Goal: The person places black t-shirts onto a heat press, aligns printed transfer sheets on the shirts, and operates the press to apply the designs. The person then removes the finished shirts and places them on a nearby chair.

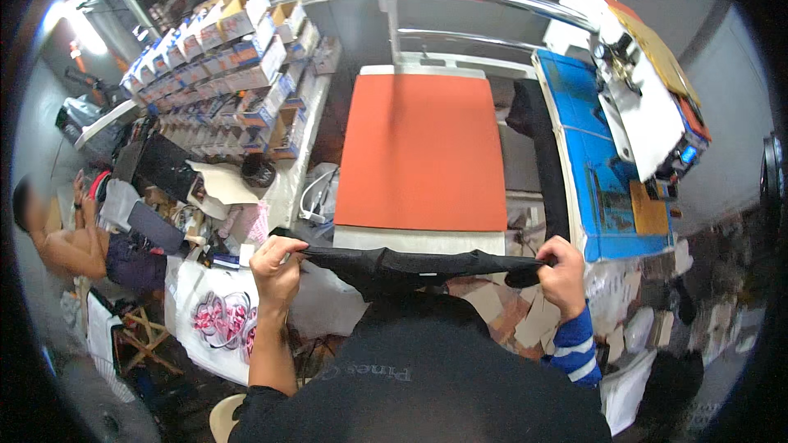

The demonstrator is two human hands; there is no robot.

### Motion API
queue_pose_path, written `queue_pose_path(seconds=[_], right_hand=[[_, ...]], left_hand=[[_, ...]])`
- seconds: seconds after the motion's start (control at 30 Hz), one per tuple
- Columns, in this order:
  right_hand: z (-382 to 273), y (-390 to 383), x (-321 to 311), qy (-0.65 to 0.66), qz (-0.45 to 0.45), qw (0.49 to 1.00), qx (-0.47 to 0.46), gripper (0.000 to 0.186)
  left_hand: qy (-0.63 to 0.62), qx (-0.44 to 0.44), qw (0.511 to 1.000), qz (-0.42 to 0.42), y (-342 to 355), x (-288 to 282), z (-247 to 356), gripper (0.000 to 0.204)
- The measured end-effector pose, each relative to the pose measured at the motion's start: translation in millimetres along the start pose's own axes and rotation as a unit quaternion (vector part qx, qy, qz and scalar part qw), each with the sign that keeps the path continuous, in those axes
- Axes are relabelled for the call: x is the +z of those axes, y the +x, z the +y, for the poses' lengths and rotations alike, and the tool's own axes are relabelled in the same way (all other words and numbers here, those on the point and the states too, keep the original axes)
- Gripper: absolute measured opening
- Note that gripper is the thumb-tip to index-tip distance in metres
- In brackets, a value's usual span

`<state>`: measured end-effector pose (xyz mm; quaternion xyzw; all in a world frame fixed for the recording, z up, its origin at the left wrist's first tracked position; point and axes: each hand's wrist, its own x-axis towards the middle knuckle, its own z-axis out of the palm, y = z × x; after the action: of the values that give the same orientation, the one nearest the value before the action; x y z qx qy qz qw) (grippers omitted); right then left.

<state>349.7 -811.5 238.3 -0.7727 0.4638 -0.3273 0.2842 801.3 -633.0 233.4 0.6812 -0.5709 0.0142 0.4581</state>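
Note:
A black cloth garment (394,263) is stretched taut between my two hands, in front of my chest. My left hand (276,272) pinches its left end, and my right hand (563,279) grips the right end, below a blue-and-white striped wristband. A small pale label shows near the middle of the cloth. Its lower part merges with my black shirt, so I cannot tell its full shape. Just beyond the cloth lies the flat orange-red pad (422,156) of a heat press, with nothing on it.
The press's upper head (644,107) is swung right, above a blue-topped table (587,164). Stacked parts boxes (222,57) fill the left bench. A white printed cloth (193,312) lies at lower left. Another person (78,246) sits at far left. Scraps (533,320) litter the right side.

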Motion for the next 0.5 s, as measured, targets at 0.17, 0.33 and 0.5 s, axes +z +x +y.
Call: queue_pose_path(seconds=[0.17, 0.33, 0.5], right_hand=[[12, 24, -22, -0.011, -0.067, 0.998, -0.018, 0.023], [43, 39, 19, 0.114, -0.028, 0.993, -0.031, 0.022], [35, 40, 27, 0.168, -0.013, 0.985, 0.039, 0.003]], left_hand=[[-0.035, -0.014, 0.999, 0.02, 14, -11, 31, 0.026], [-0.053, -0.129, 0.979, -0.146, 4, -16, 9, 0.018], [-0.138, -0.179, 0.974, 0.014, 1, -48, 24, 0.018]])
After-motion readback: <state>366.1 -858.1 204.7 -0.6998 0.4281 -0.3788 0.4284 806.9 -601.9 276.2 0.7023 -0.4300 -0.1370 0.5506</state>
